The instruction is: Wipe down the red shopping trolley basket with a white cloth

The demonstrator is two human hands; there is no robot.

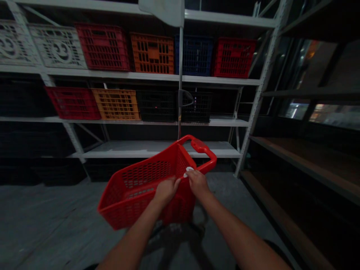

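A red plastic shopping cart with perforated sides stands in front of me, its handle toward the right. My left hand is closed over the cart's near rim, thumb raised, fingertips hidden behind the edge. Just right of it, my right hand is closed at the same rim, near the handle end. A small crumpled white piece, like a wipe or cloth, pokes out from its fingers. The visible part of the cart's basket holds nothing I can make out.
White metal shelving stands behind the cart, with an orange crate, a yellow crate and several others. A pole with a grey handle stands before it. Dark shelves line the right side. Grey floor lies at left.
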